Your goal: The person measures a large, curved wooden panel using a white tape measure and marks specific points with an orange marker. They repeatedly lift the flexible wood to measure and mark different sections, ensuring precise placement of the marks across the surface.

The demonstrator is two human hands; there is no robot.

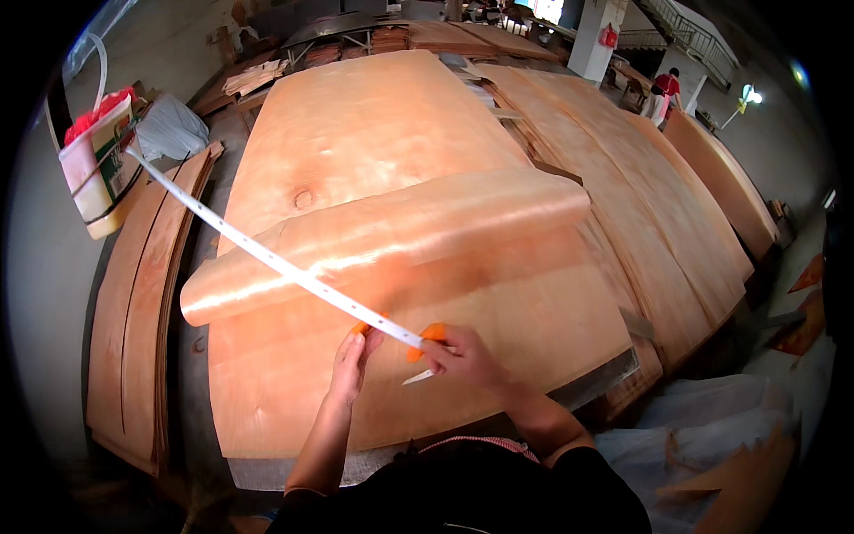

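A long white perforated tape (267,258) stretches from the plastic container (93,169) at the left across to my hands. Its end is pinched in my right hand (458,351), which wears orange finger covers. A small pointed blade (418,377) sticks out under that hand; its handle is hidden by the fingers. My left hand (353,356), also with orange on its fingertips, is closed at the tape a little to the left. Below both hands lies a wide sheet of wood veneer (294,383). Just beyond them, a veneer sheet is folded back in a rounded roll (391,231).
Stacked veneer strips (133,329) stand along the left, beside a clear plastic bag (173,125). A second large veneer stack (623,187) extends on the right. Plastic sheeting (712,427) lies at the lower right. A person in red (667,84) is far off near a pillar (598,40).
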